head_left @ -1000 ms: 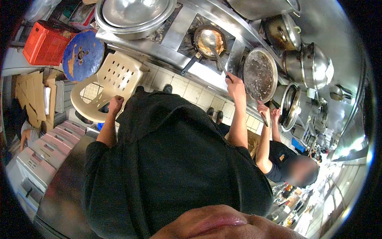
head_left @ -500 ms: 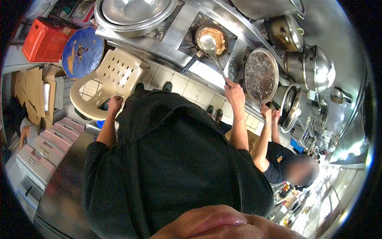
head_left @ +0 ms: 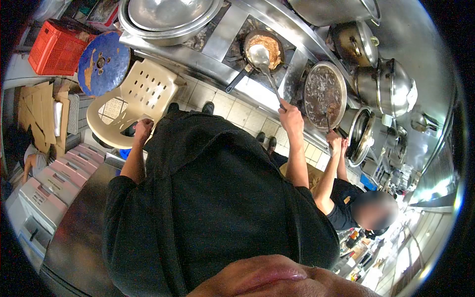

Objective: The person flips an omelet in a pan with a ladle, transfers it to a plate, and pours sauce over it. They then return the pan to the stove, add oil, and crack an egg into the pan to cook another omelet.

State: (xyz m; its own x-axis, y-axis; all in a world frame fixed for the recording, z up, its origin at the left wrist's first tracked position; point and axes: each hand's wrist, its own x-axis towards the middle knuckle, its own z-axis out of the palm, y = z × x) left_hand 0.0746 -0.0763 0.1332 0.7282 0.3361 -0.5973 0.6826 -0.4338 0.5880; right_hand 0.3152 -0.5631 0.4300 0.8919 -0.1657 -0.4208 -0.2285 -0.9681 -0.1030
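My right hand [head_left: 291,119] is closed round the long handle of a metal ladle [head_left: 268,72]. The ladle's round bowl rests on browned, orange-yellow food [head_left: 271,45] inside a small dark frying pan [head_left: 247,45] on the stove. The pan's handle points down and left, with no hand on it. My left hand [head_left: 143,129] hangs beside my black top, close to the beige plastic chair [head_left: 148,84]. Its fingers are curled, and what they hold, if anything, is too small to make out.
A co-worker [head_left: 341,198] at the right holds a tool in a large round pan [head_left: 341,94] of dark bubbling liquid. Large metal bowls [head_left: 190,37] stand on the stove's left. Lidded pots [head_left: 391,89] line the back right. A blue round disc [head_left: 111,69] leans behind the chair.
The co-worker's hands have shifted slightly down and right with the tool, and the liquid's surface looks different. My right hand has moved down very slightly; the ladle stays on the food.
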